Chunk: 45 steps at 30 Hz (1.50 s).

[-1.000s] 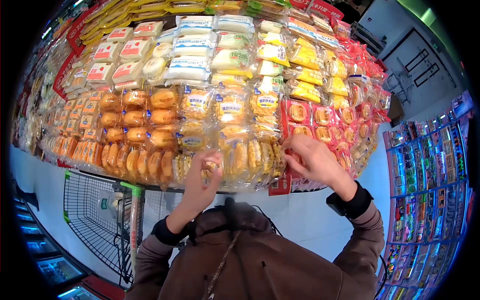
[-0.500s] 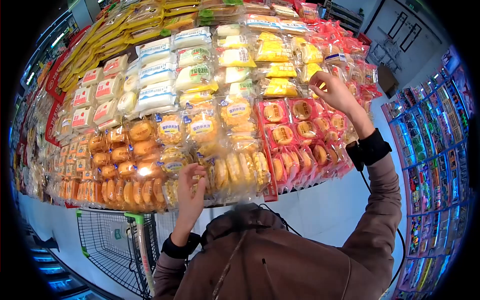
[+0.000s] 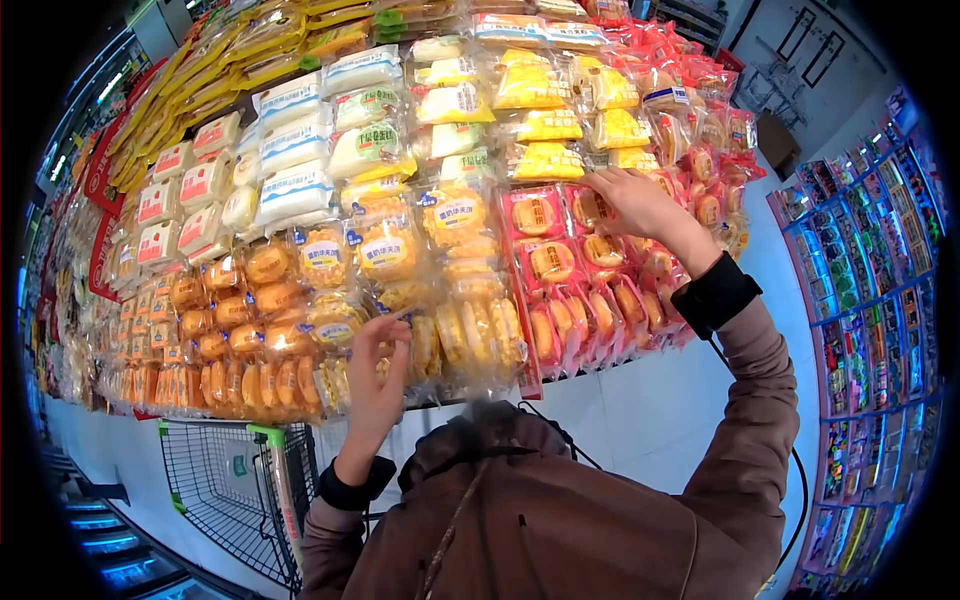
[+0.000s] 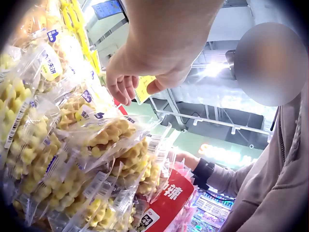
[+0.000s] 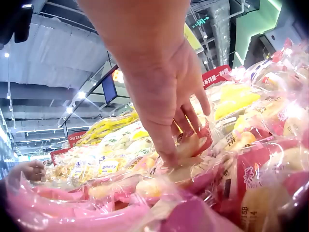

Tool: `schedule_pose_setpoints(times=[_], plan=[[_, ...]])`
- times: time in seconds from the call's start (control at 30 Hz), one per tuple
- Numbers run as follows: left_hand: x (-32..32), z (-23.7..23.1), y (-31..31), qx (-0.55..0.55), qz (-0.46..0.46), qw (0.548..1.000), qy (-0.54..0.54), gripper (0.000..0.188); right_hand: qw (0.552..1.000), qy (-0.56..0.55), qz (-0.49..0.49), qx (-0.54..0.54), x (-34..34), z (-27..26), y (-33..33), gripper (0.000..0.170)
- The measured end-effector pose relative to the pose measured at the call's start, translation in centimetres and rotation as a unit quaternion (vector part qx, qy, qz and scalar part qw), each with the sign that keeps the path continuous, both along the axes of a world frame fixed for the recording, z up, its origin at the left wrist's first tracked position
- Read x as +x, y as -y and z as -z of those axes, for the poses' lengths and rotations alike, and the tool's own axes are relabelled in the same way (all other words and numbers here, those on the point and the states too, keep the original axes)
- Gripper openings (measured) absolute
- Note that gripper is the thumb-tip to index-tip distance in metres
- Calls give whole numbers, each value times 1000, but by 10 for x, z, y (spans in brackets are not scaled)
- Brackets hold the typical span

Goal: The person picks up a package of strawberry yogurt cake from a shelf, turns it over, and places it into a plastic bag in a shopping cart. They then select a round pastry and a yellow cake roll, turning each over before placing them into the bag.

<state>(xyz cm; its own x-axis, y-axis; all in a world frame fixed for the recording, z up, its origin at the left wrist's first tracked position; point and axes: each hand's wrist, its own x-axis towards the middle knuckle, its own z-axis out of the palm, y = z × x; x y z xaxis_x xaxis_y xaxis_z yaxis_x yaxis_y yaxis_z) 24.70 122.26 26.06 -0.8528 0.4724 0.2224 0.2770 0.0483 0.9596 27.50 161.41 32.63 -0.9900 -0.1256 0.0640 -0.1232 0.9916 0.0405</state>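
Observation:
My right hand [image 3: 640, 208] is at the top row of the pink-wrapped round pastries. In the right wrist view its thumb and fingers pinch one packaged pastry [image 5: 190, 146], which sits among others in pink film; the hand partly covers it. My left hand [image 3: 376, 385] hovers near the front edge of the display, fingers loosely bent and nothing in them. Below and beside it are clear packs of waffles [image 4: 111, 135], with several more standing on edge at the front.
Round orange-brown buns [image 3: 270, 264] fill the left front. White-wrapped cakes [image 3: 295, 190] and yellow packs [image 3: 545, 160] lie behind. A red sign strip [image 4: 169, 203] divides waffles from pink packs. A shopping cart [image 3: 235, 480] stands at left front; lit shelves [image 3: 870, 330] stand at right.
My right hand moved from the front of the pink packs up to the back near the yellow packs, then slightly back to the top pink row. The left hand stays near the front edge, holding nothing.

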Motion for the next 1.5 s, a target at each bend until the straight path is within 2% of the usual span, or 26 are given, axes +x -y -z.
schedule_pose_setpoints(times=[0.17,0.33,0.43,0.57,0.67,0.73,0.8,0.9,0.93,1.03,1.07,1.1,1.17,1.2,1.27,1.37,1.4,1.5], plan=[[6,-4,-5,-1,0,1000,-9,31,997,-43,-52,44,-6,5,-3,56],[10,-8,-2,-16,7,1000,-6,31,994,-93,-45,35,0,-26,7,54],[10,-17,-1,-21,13,999,-24,29,979,-195,-65,-16,8,-54,26,50],[12,-44,-8,17,75,997,-30,36,965,-230,-104,-75,30,-90,91,57],[20,-72,-27,155,149,975,60,49,950,-251,-180,-52,43,-88,138,57],[19,-69,-30,173,183,959,127,55,952,-206,-212,-74,51,-82,157,55],[18,-64,-29,215,238,925,203,48,957,-169,-223,-81,55,-75,171,55],[27,-70,-26,140,214,940,227,46,954,-153,-241,-94,56,-61,179,65],[30,-68,-27,167,205,936,234,46,952,-150,-248,-102,57,-59,180,65],[32,-62,-19,123,202,928,288,42,938,-142,-256,-187,62,-56,182,65],[33,-63,-17,128,205,921,305,42,932,-140,-217,-255,65,-55,181,65],[33,-67,-15,133,209,914,321,42,921,-136,-176,-320,68,-53,181,66],[36,-70,-13,145,215,907,333,41,859,-70,-99,-497,72,-48,180,66],[37,-71,-12,152,216,906,330,41,798,-7,-62,-599,74,-44,180,66],[39,-69,-10,152,218,907,326,41,672,55,-71,-735,72,-27,180,55],[40,-64,-8,144,219,912,316,39,598,162,28,-785,79,-31,183,45],[41,-63,-9,149,218,915,305,38,598,159,43,-784,80,-28,185,39],[40,-61,-7,122,215,923,293,37,515,191,79,-832,82,-33,193,40]])
